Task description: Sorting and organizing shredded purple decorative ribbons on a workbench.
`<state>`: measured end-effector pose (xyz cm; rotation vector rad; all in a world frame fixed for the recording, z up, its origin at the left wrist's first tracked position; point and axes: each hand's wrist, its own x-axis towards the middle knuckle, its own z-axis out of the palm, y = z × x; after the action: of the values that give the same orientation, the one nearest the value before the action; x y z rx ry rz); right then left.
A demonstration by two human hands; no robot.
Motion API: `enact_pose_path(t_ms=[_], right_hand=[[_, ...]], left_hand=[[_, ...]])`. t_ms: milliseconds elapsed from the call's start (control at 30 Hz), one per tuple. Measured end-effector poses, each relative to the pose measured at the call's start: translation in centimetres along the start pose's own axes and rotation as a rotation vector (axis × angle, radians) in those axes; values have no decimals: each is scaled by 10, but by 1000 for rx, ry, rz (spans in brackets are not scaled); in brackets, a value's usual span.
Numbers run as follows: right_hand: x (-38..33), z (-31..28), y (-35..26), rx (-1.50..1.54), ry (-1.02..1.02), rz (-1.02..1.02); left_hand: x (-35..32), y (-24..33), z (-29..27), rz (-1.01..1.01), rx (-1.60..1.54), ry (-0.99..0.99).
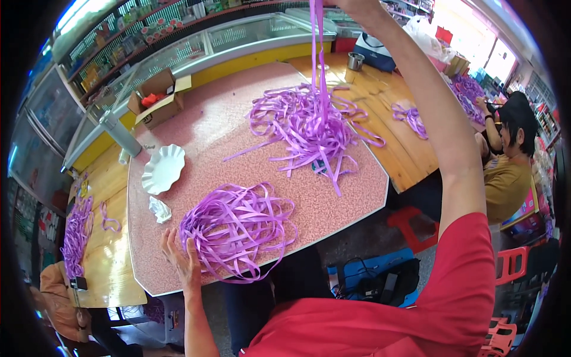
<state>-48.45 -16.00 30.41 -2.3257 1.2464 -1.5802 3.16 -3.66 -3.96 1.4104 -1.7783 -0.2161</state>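
Two hands at work on purple ribbon. Right hand (351, 5), raised at arm's full stretch to the picture's top edge, pinches a few hanging strands (319, 53) drawn up from the far tangle (309, 122); a steady vertical pull should keep them from snagging. Left hand (181, 257), fingers spread flat, presses the near coil (235, 229) at the pink table (196, 128) edge. White scalloped plate (163, 168) nearby.
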Motion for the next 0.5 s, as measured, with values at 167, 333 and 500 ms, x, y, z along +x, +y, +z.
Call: enact_pose_path(t_ms=[167,333,500], right_hand=[[-12,25,-24,469,-165,145],[-22,46,-13,424,-295,192],[-20,60,-36,310,-264,196]], left_hand=[[-2,-3,-1,-20,-2,21],[-1,-4,0,-23,-43,35],[0,-6,-1,-18,-49,30]])
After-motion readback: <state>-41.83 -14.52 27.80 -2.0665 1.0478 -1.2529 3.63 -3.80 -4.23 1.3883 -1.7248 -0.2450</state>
